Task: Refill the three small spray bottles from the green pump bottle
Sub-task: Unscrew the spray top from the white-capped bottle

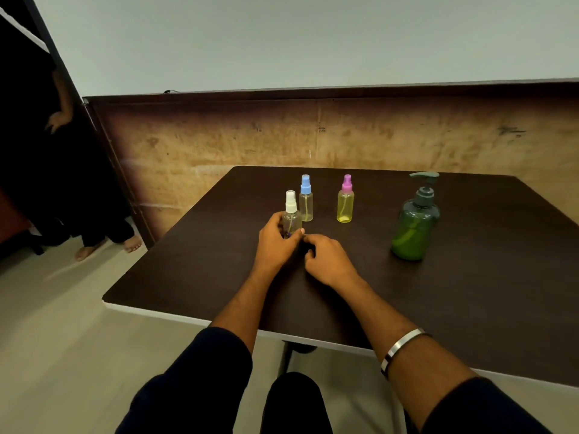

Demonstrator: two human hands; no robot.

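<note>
Three small spray bottles stand upright on the dark table (470,292). My left hand (275,242) is wrapped around the lower body of the clear one with the white cap (291,208). Just behind it stands the blue-capped bottle (306,198), and to the right the pink-capped bottle (345,202) holding yellow liquid. My right hand (329,258) rests on the table beside my left hand, fingers curled, holding nothing that I can see. The green pump bottle (415,223) stands at the right, part full of green liquid, untouched.
A brown panel wall (282,142) runs close behind the table. Another person stands barefoot at the far left (94,236) on the pale floor. The table's near edge (238,328) is just above my knees.
</note>
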